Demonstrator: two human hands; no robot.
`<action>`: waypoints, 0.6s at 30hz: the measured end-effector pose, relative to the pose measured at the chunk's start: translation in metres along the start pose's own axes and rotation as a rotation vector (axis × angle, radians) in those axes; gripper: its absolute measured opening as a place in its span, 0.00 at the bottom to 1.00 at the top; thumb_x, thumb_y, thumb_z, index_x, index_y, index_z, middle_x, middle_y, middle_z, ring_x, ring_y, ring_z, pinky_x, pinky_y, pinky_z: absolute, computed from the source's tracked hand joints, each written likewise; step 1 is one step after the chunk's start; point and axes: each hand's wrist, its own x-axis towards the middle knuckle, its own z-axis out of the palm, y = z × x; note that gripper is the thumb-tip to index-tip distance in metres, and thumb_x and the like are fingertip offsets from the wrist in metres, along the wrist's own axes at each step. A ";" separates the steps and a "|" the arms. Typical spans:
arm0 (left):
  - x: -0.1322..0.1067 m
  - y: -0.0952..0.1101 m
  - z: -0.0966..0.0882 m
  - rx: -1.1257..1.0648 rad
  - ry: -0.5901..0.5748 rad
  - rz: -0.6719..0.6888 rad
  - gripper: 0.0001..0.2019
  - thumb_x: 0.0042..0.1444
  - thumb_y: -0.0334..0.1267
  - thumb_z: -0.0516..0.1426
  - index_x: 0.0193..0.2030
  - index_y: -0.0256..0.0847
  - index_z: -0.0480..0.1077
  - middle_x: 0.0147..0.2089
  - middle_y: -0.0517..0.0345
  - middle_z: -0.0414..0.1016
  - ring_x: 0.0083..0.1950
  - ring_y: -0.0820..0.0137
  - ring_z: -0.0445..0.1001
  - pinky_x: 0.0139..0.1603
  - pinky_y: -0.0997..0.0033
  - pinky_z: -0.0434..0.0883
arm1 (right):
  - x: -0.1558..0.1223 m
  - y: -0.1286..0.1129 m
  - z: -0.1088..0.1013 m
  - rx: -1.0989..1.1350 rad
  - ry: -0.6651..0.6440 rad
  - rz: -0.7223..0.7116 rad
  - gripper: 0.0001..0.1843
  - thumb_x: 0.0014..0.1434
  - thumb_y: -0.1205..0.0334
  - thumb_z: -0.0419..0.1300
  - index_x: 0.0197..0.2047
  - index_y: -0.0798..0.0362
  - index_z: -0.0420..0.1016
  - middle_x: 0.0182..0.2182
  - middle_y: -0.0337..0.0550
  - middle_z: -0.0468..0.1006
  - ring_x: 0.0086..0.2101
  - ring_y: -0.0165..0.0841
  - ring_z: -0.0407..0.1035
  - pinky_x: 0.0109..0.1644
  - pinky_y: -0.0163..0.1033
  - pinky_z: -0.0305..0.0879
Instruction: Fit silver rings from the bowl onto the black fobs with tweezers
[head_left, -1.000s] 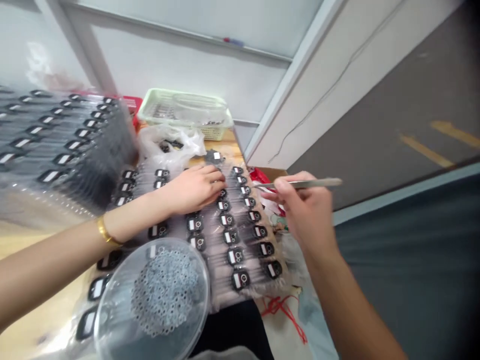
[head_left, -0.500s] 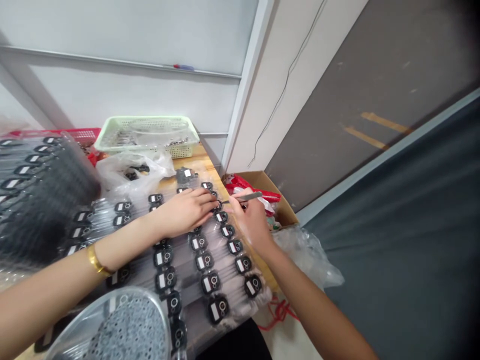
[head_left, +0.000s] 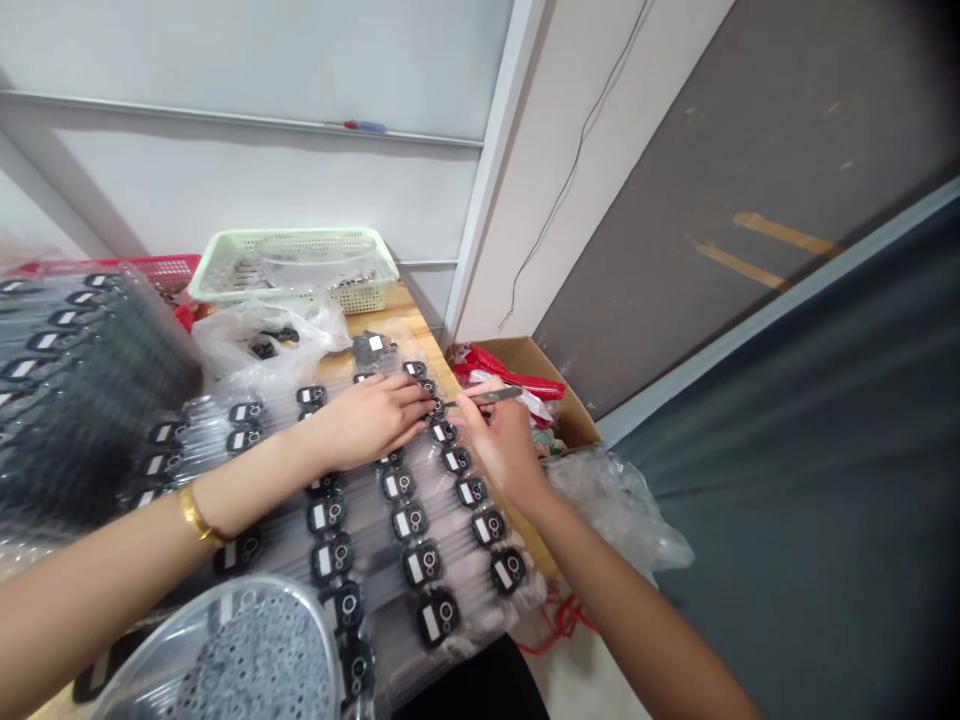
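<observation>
We record the right hand point(head_left: 504, 447) with its fingers pinched shut on steel tweezers point(head_left: 489, 397), long axis pointing left; the tips lie just right of a small black unit point(head_left: 436, 408) under clear plastic sheeting point(head_left: 450, 590); the left hand point(head_left: 367, 422), nearer, rests open against the unit's left side, gripping nothing.

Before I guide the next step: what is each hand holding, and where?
The right hand pinches metal tweezers by their middle, between thumb and fingers. The left hand rests on the plastic-sleeved black parts, seemingly gripping nothing.
</observation>
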 end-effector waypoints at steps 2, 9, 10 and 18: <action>0.000 0.000 0.000 -0.001 -0.003 0.005 0.21 0.70 0.41 0.43 0.58 0.35 0.69 0.57 0.47 0.74 0.58 0.59 0.69 0.56 0.57 0.70 | 0.000 0.000 0.000 0.000 -0.006 -0.006 0.10 0.61 0.54 0.58 0.35 0.51 0.67 0.30 0.45 0.80 0.36 0.42 0.79 0.38 0.45 0.78; 0.001 0.000 -0.001 0.003 -0.021 0.027 0.21 0.70 0.40 0.42 0.58 0.35 0.69 0.56 0.47 0.74 0.58 0.60 0.69 0.57 0.58 0.70 | 0.001 0.002 0.000 0.003 -0.010 -0.017 0.08 0.61 0.56 0.59 0.34 0.50 0.66 0.29 0.42 0.78 0.34 0.40 0.79 0.39 0.45 0.77; 0.001 0.000 -0.002 0.003 -0.017 0.027 0.21 0.70 0.40 0.42 0.57 0.35 0.69 0.56 0.46 0.74 0.58 0.60 0.70 0.57 0.57 0.70 | 0.001 0.003 0.000 0.002 -0.010 -0.016 0.08 0.61 0.56 0.59 0.34 0.50 0.66 0.29 0.42 0.78 0.33 0.40 0.79 0.39 0.45 0.77; 0.001 0.001 -0.002 0.010 0.002 0.032 0.19 0.69 0.38 0.45 0.57 0.35 0.70 0.55 0.45 0.75 0.57 0.60 0.71 0.55 0.58 0.71 | 0.002 0.006 -0.001 0.005 -0.011 -0.013 0.08 0.60 0.56 0.59 0.34 0.50 0.66 0.29 0.41 0.78 0.32 0.40 0.79 0.38 0.45 0.76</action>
